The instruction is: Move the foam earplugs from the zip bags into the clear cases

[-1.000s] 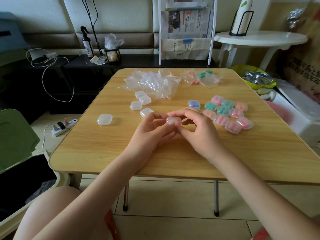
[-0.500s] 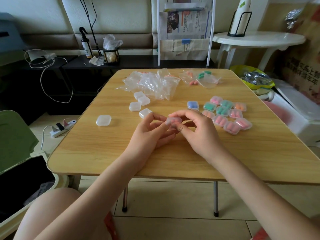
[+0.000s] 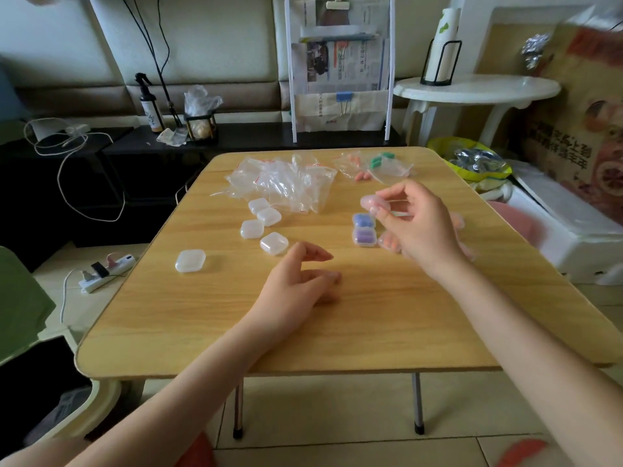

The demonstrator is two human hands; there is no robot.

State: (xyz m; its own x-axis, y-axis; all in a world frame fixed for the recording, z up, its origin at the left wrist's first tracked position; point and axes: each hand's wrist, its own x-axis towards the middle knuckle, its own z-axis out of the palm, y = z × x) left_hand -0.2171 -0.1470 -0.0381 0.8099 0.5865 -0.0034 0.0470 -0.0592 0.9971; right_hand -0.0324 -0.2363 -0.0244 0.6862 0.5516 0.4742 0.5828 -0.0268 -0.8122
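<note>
My right hand (image 3: 418,227) is raised over the right half of the wooden table (image 3: 337,325), pinching a small clear case with pink earplugs (image 3: 372,203). Below it lie filled cases, a blue one (image 3: 363,220) and a purple one (image 3: 364,236), with others hidden behind the hand. My left hand (image 3: 300,284) rests on the table with loosely curled fingers and holds nothing. Several empty clear cases (image 3: 266,219) sit left of centre, one (image 3: 190,260) apart. A heap of empty zip bags (image 3: 286,183) lies at the back, beside bags with orange earplugs (image 3: 362,175) and green earplugs (image 3: 379,160).
A white round side table (image 3: 472,91) and a white box (image 3: 556,224) stand to the right. A magazine rack (image 3: 338,69) is behind the table. A power strip (image 3: 106,273) and cables lie on the floor at left.
My hands have parted. The right hand has lifted the pink-filled case up and to the right, over the filled cases. The left hand has let go and settled on the table.
</note>
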